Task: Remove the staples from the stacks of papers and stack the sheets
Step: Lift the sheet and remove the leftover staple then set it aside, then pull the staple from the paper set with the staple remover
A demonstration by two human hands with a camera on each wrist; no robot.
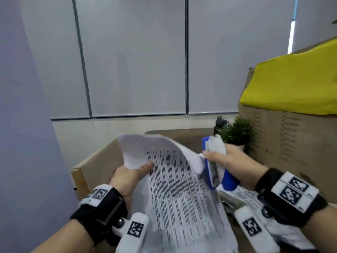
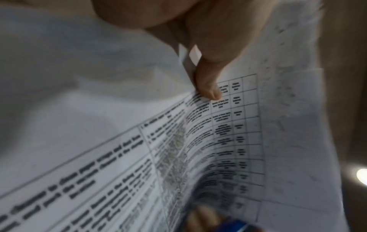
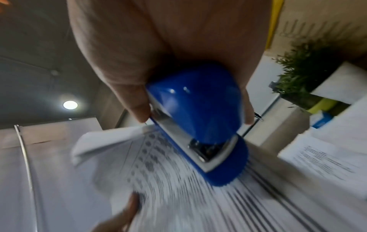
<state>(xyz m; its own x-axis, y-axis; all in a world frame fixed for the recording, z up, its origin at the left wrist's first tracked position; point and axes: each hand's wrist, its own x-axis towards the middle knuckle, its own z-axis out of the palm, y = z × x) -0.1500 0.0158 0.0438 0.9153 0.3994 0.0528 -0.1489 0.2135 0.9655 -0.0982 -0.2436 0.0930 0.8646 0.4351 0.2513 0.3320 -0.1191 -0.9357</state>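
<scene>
My left hand (image 1: 133,172) pinches a printed sheaf of papers (image 1: 178,190) near its upper left edge, thumb on top; the sheets are lifted and bent, their top curling back. In the left wrist view the thumb (image 2: 208,84) presses on a table-printed page (image 2: 139,157). My right hand (image 1: 224,159) grips a blue stapler (image 1: 220,178) with a chrome inner part, held at the papers' upper right edge. The right wrist view shows the blue stapler (image 3: 198,119) clasped between thumb and fingers above the blurred papers (image 3: 158,180). No staple is visible.
A cardboard box (image 1: 284,143) with a yellow cloth (image 1: 295,83) stands at right, a small green plant (image 1: 237,132) before it. More printed sheets (image 1: 246,196) lie under my right wrist. A wooden desk edge (image 1: 80,172) runs at left; blinds cover the wall behind.
</scene>
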